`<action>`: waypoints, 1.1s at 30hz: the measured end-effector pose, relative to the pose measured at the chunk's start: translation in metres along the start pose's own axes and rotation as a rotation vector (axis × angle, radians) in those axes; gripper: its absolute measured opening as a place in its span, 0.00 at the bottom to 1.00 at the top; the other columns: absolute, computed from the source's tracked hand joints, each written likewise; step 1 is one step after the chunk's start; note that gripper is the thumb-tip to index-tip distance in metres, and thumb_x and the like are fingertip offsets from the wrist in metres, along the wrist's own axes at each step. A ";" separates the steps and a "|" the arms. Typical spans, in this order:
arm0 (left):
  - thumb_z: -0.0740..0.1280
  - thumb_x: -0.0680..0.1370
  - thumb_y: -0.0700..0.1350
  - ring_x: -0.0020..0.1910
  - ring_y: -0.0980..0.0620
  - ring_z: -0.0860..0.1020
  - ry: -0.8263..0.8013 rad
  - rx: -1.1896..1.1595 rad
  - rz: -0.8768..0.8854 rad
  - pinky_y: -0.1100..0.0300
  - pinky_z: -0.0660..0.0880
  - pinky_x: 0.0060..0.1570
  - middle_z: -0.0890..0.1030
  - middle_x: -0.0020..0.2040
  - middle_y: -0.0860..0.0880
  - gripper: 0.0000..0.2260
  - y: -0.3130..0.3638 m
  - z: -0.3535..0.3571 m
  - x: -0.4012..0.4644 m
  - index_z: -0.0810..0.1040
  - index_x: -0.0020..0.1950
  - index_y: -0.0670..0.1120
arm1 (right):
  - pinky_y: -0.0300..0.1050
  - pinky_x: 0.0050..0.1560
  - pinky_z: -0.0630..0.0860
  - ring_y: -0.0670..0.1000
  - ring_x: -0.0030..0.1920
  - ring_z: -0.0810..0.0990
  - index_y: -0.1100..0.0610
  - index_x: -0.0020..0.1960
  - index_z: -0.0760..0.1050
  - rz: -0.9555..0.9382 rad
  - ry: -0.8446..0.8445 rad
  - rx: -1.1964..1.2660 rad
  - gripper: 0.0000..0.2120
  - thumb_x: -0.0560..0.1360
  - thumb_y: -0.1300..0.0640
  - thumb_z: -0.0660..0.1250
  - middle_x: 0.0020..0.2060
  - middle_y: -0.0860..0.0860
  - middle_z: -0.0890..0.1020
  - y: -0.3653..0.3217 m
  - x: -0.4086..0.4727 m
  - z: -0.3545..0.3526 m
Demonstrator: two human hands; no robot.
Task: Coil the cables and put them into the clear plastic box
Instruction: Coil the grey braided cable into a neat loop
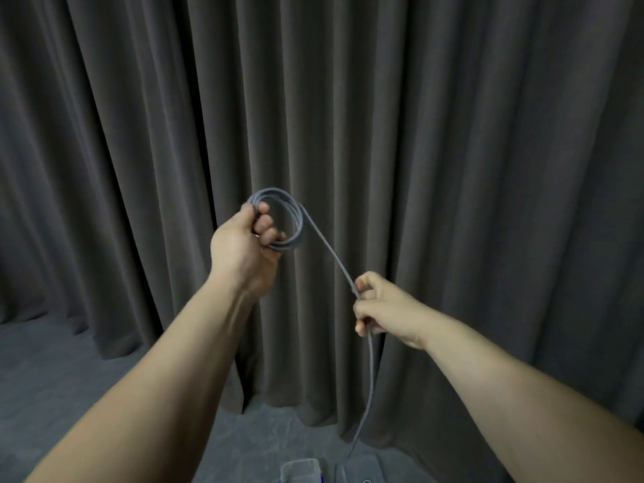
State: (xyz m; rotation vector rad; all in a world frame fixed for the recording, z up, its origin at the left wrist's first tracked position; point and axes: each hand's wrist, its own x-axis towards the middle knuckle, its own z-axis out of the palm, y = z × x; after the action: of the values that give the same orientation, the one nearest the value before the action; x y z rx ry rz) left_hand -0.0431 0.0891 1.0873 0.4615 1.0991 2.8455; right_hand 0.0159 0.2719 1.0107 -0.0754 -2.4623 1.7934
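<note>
My left hand [244, 245] is raised in front of the curtain and grips a small coil of grey cable [296, 217] made of several loops. From the coil a straight run of the cable slants down to my right hand [380, 308], which pinches it between thumb and fingers. Below that hand the loose cable hangs down toward the floor and ends near the bottom edge. The clear plastic box [301, 467] shows only its top rim at the bottom centre.
A dark grey pleated curtain [453, 134] fills the background. Grey carpet floor [69, 378] lies below it. A second clear container or lid [362, 465] sits right of the box at the bottom edge.
</note>
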 end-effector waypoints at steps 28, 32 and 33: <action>0.58 0.79 0.52 0.31 0.53 0.67 -0.520 0.659 -0.044 0.60 0.65 0.38 0.70 0.30 0.53 0.12 -0.039 -0.024 -0.022 0.69 0.44 0.44 | 0.39 0.36 0.70 0.44 0.32 0.72 0.55 0.36 0.75 -0.519 0.308 -0.177 0.12 0.65 0.54 0.78 0.30 0.49 0.76 -0.066 0.009 -0.007; 0.58 0.78 0.48 0.30 0.55 0.65 -0.622 0.585 -0.028 0.65 0.66 0.34 0.68 0.31 0.53 0.09 -0.037 -0.018 -0.023 0.67 0.42 0.44 | 0.34 0.31 0.66 0.41 0.27 0.66 0.54 0.34 0.70 -0.486 0.413 -0.090 0.17 0.63 0.53 0.80 0.26 0.45 0.71 -0.067 0.011 -0.008; 0.57 0.78 0.48 0.29 0.55 0.65 -0.622 0.581 -0.023 0.66 0.66 0.33 0.67 0.30 0.53 0.09 -0.035 -0.016 -0.023 0.66 0.41 0.44 | 0.34 0.31 0.66 0.41 0.27 0.66 0.54 0.34 0.71 -0.474 0.408 -0.059 0.16 0.64 0.54 0.79 0.26 0.46 0.71 -0.068 0.010 -0.008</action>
State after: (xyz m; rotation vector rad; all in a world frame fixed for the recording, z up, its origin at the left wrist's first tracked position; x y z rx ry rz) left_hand -0.0275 0.1013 1.0464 1.2355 1.7053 2.0497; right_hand 0.0075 0.2594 1.0786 0.1177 -2.0298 1.3505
